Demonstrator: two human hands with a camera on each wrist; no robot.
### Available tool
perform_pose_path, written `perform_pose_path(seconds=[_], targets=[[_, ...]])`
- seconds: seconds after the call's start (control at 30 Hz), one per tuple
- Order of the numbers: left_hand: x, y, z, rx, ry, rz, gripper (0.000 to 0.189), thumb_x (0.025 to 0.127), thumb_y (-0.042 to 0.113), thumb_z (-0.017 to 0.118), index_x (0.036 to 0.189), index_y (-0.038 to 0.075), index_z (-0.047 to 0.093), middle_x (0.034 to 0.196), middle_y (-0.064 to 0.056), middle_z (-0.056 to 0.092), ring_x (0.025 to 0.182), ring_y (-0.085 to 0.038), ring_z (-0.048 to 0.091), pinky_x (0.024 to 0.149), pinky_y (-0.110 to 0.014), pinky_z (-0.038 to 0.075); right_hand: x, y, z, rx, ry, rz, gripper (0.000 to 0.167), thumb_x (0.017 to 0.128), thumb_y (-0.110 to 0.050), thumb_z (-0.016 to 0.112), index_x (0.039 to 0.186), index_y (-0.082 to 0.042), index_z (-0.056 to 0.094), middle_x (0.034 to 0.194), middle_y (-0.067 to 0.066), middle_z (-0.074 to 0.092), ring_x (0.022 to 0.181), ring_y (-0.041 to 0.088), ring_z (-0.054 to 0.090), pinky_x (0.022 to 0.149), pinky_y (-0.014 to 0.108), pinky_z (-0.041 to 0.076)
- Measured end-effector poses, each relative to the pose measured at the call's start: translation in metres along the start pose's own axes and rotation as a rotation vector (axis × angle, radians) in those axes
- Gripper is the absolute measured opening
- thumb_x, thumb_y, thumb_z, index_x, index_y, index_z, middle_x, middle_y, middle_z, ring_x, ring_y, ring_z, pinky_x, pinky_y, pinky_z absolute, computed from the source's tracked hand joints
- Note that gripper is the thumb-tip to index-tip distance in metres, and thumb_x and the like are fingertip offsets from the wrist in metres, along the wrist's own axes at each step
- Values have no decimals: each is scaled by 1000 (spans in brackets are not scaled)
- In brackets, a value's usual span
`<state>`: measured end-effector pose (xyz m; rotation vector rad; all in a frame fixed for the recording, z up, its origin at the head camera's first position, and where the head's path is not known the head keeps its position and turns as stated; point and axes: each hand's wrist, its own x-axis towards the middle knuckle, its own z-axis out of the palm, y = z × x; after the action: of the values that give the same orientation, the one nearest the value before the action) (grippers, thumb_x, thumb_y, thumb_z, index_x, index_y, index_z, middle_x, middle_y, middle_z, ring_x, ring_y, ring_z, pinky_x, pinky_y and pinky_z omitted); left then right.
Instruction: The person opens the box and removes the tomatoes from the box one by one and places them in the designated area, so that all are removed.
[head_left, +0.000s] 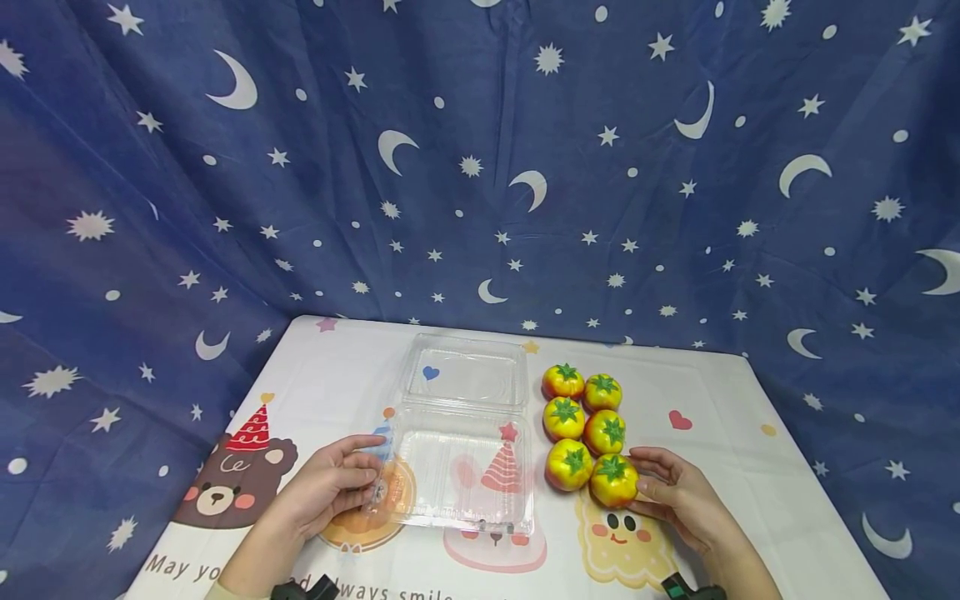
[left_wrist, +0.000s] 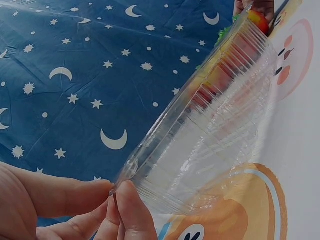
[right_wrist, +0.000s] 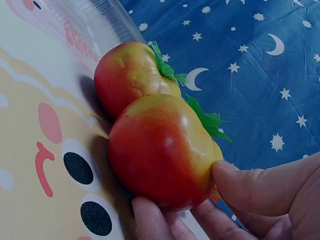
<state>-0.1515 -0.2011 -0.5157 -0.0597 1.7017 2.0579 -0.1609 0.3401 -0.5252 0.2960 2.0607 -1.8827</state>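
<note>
A clear plastic clamshell box (head_left: pixel 465 467) lies with its lid folded back, near the middle of the table. My left hand (head_left: pixel 337 483) pinches the box's left rim between thumb and fingers, which the left wrist view shows close up beside the clear ribbed wall (left_wrist: pixel 200 135). Right of the box, several red-and-yellow toy tomatoes (head_left: pixel 567 465) with green leaf tops stand in two columns. My right hand (head_left: pixel 675 496) holds the front right tomato (head_left: pixel 613 481); in the right wrist view the thumb lies on the side of this tomato (right_wrist: pixel 160 150) and fingertips show beneath it.
A white tablecloth (head_left: pixel 712 467) printed with cartoon figures, hearts and lettering covers the table. Behind it hangs a dark blue curtain (head_left: pixel 480 167) with moons and stars. The box's lid (head_left: pixel 468 371) spreads toward the back edge, close to the rear tomatoes.
</note>
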Motion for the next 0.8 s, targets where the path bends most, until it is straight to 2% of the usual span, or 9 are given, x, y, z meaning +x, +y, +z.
perform_pose_path(seconds=[0.4,0.8], targets=[[0,0,2,14,6,3,75,98,0,67,163,-7,30,103,1,68,78,-7,67,75,-22,63,-1,0,-2,-16,29,24,66,99,-1,71,157,3,40,139,9,67,114,22,73,92,50,66],[0,0,2,15,5,3,73,99,0,67,162,-7,31,102,2,69,78,-7,68,75,-23,64,-3,1,-7,-4,36,37,66,100,-5,71,157,2,39,137,5,69,112,18,74,93,46,66]])
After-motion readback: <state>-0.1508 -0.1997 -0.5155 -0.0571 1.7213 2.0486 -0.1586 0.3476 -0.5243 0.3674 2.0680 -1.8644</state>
